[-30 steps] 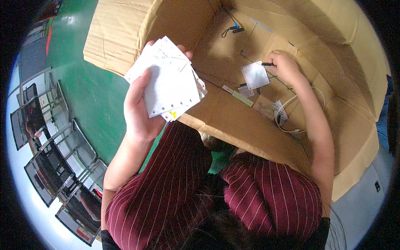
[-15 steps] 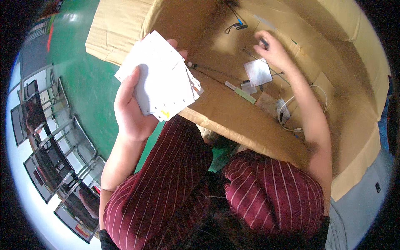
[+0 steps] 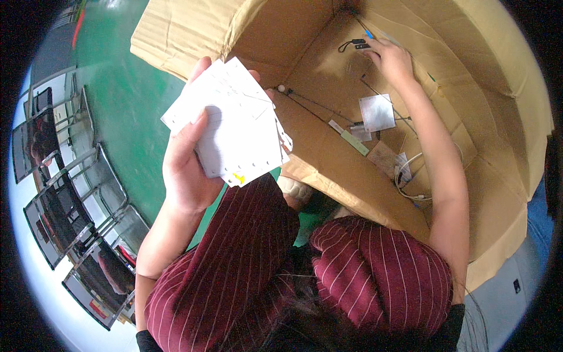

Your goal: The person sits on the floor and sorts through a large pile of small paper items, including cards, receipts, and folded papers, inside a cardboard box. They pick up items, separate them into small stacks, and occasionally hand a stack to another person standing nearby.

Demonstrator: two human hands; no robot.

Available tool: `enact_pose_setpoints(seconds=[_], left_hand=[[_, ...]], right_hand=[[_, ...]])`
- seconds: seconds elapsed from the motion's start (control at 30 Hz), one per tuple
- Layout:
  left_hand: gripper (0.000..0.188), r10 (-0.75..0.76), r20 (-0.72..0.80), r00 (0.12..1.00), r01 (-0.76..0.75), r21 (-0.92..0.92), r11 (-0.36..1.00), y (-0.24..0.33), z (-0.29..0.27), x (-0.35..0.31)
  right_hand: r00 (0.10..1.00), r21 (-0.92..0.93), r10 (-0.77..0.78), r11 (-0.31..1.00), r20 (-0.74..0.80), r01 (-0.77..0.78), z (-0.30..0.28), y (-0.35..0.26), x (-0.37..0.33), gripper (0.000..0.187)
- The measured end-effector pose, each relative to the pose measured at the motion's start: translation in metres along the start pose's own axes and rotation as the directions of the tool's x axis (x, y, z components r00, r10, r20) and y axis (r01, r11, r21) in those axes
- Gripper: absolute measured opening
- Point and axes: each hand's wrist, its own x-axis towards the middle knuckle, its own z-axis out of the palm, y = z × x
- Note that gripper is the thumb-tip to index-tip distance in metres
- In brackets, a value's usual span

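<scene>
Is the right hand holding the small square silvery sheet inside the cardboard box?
No, the right hand reaches past the small square silvery sheet to a small black part deeper in the brown cardboard box.

I see white cards point(image 3: 234, 132), a tan cardboard box point(image 3: 328, 176), maroon pinstriped trousers point(image 3: 252, 258), and green floor point(image 3: 126, 100)

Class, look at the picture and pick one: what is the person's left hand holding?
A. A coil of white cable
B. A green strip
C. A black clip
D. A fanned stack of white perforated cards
D. The left hand grips a fanned stack of white cards with small holes along their edges, held up outside the cardboard box, while the right hand reaches inside the box.
</scene>
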Motion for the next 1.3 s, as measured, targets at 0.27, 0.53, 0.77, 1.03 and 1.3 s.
enact_pose_setpoints(seconds=[0.27, 0.53, 0.77, 1.03, 1.3], left_hand=[[0.065, -0.019, -0.014, 1.000, 0.020, 0.090, 0.996, 0.004, -0.006, 0.002], [0.065, -0.033, -0.066, 0.997, 0.036, 0.038, 0.999, 0.005, -0.016, -0.002], [0.065, -0.052, -0.087, 0.995, 0.053, 0.017, 0.998, 0.008, -0.018, 0.002], [0.064, -0.052, -0.087, 0.995, 0.053, 0.016, 0.998, 0.007, -0.016, 0.001], [0.061, -0.050, -0.073, 0.996, 0.054, 0.053, 0.997, 0.003, -0.017, 0.000]], right_hand=[[0.978, 0.006, 0.141, 0.990, 0.153, -0.144, 0.007, -0.009, 0.011, 0.019], [0.965, 0.468, 0.069, 0.864, 0.251, -0.184, -0.001, 0.009, -0.011, 0.009], [0.905, 0.924, 0.222, -0.213, 0.362, -0.317, -0.018, 0.012, -0.024, 0.014], [0.956, 0.601, 0.266, 0.748, 0.120, -0.284, 0.000, 0.016, -0.012, 0.025], [0.927, 0.035, 0.238, 0.965, 0.291, -0.259, 0.005, -0.017, -0.008, 0.015]])
